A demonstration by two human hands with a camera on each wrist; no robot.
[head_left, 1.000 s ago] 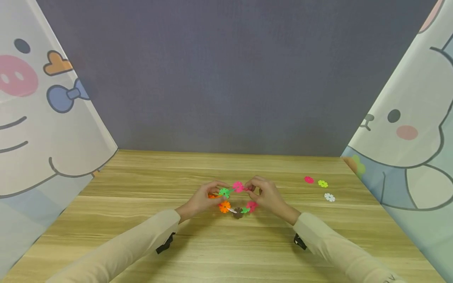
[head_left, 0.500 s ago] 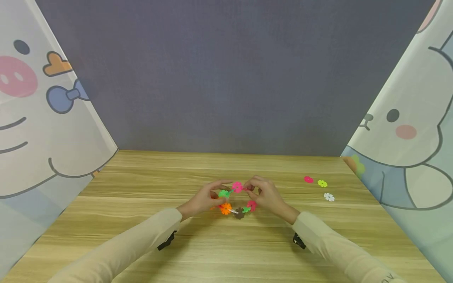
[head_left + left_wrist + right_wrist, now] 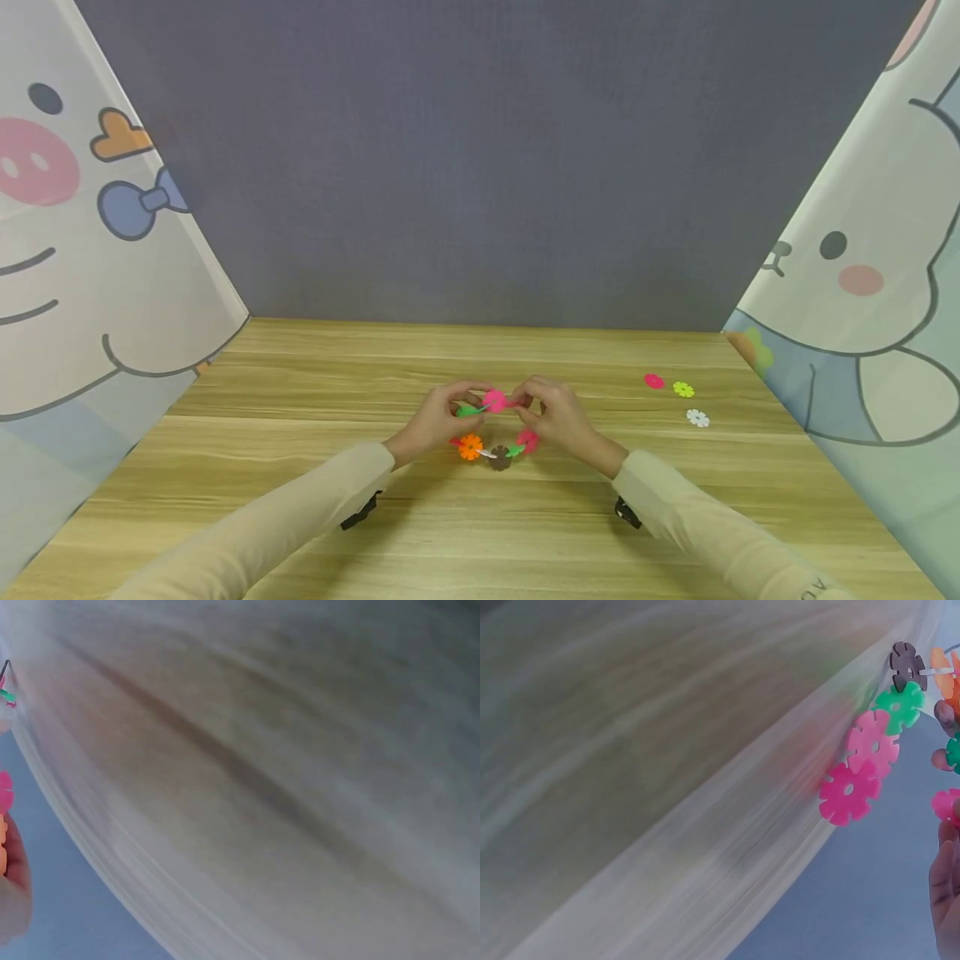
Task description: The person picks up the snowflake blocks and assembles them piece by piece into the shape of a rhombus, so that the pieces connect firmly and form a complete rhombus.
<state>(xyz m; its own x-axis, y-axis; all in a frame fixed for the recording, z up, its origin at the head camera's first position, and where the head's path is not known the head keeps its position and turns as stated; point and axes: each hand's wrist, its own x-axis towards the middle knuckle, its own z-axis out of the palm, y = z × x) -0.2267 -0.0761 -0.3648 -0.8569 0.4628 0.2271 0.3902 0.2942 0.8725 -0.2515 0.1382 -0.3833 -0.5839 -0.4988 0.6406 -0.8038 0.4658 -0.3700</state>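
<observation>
A chain of slotted plastic snowflake discs curves between my two hands in the head view. My left hand pinches it at a green disc, partly hidden by the fingers. Joined to that is a pink disc. My right hand pinches a red-pink disc, seen edge-on, against the pink one; whether they interlock I cannot tell. The lower side of the curve has an orange disc, a white one edge-on, a dark brown disc, a small green one and a pink disc.
At the right of the wooden table lie three loose discs: pink, yellow and white. A dark grey panel stands behind, with cartoon-printed cloths at both sides. Sleeve cloth fills most of each wrist view.
My right hand has shifted slightly left and my left hand slightly right, so they are closer together. The upper pink disc has moved left; the held green disc has tilted flatter.
</observation>
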